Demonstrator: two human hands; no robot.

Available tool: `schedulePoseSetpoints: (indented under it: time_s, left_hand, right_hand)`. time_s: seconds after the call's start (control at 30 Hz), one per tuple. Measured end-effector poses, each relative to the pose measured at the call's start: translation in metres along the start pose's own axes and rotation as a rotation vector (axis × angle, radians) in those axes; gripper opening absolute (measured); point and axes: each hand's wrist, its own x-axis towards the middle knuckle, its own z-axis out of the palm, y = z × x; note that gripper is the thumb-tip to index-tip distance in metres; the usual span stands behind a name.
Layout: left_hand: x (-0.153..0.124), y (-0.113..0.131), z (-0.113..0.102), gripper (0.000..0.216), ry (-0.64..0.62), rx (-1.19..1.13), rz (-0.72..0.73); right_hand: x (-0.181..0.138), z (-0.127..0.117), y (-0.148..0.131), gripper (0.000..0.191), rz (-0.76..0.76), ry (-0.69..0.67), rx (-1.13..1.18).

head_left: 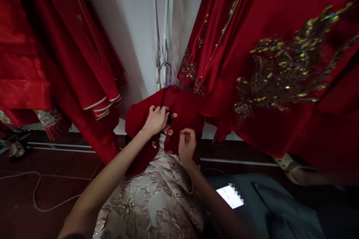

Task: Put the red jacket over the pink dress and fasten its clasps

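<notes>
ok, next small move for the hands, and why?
Probably bring the right hand to the nearest flower-shaped jewelled ornament on the red cloth jacket: the left hand is at the front edge, and lower down the front gapes over a pale floral garment.

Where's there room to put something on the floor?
Maybe the floor tiles at left, between the white cable and the metal rail. It's crowded around the red jacket: left hand, right hand and patterned fabric are close together.

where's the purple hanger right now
In the head view, the purple hanger is above the middle, slightly left of centre, at the neck of the red jacket, beside the white metal rods.
</notes>
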Motion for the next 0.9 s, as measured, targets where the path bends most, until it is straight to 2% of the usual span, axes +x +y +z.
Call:
schedulePoseSetpoints:
  time_s: [0.03,0.07,0.13,0.2,0.27,0.33,0.43,0.53,0.63,0.73,0.9]
  left_hand:
    - [-0.005,-0.002,-0.004,0.026,0.033,0.018,-0.065]
    - [-0.009,-0.004,-0.007,0.029,0.067,0.04,-0.144]
    - [-0.016,-0.009,-0.011,0.04,0.119,0.099,-0.306]
    - [-0.018,-0.014,-0.012,0.056,0.136,0.158,-0.436]
    - [-0.018,-0.019,-0.01,0.07,0.144,0.19,-0.529]
    - [-0.016,-0.026,-0.009,0.076,0.156,0.191,-0.575]
    - [-0.016,-0.043,-0.014,0.07,0.196,0.17,-0.59]
    - [-0.021,-0.068,-0.026,0.059,0.231,0.123,-0.643]
    - [-0.026,-0.094,-0.037,0.04,0.104,0.1,-0.751]
    - [-0.025,-0.114,-0.04,0.027,-0.026,0.123,-0.794]
    - [-0.014,-0.136,-0.042,0.02,-0.039,-0.029,-0.764]
  right_hand:
    - [0.015,0.006,-0.011,0.011,0.016,-0.02,0.084]
    - [0.03,0.014,-0.021,0.014,0.039,-0.095,0.2]
    - [0.052,0.033,-0.037,0.022,0.131,-0.36,0.39]
    - [0.063,0.053,-0.043,0.034,0.249,-0.469,0.408]
    - [0.065,0.068,-0.037,0.05,0.303,-0.387,0.239]
    - [0.064,0.073,-0.024,0.067,0.241,-0.244,-0.007]
    - [0.071,0.061,-0.002,0.081,0.034,-0.164,-0.311]
    - [0.095,0.037,0.013,0.076,-0.143,-0.157,-0.569]
    - [0.13,0.015,0.018,0.067,-0.294,-0.157,-0.788]
    - [0.161,0.002,0.019,0.056,-0.373,-0.186,-0.965]
    - [0.186,-0.007,0.01,0.051,-0.436,-0.257,-1.149]
